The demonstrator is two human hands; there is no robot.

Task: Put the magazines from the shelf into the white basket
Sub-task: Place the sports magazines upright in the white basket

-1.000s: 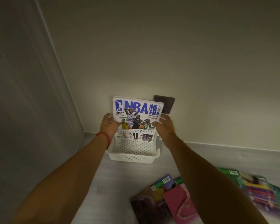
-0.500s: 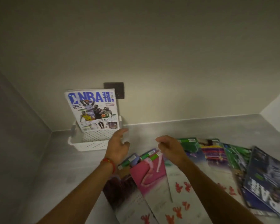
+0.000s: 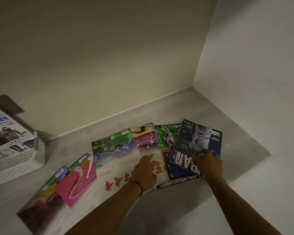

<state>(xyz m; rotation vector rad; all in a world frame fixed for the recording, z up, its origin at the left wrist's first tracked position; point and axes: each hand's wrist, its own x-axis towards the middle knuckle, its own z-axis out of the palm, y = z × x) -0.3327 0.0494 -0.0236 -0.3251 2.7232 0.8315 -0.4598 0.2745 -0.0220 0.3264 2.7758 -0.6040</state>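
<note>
Shelf (image 3: 185, 209) w/ white basket (image 3: 15, 160) at far left already holding one magazine (image 3: 5, 131), rest fanned mid-shelf; step: picking next; right hand (image 3: 209, 164) grips dark-blue magazine (image 3: 196, 146), left hand (image 3: 145, 170) spread flat on white magazine (image 3: 119, 168) beside; next: lift, carry left to basket.

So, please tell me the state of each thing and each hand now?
white basket: holds one upright NBA magazine
dark blue magazine: flat, topmost, under right hand
white magazine: flat, under left hand
pink magazine: flat, untouched
</note>
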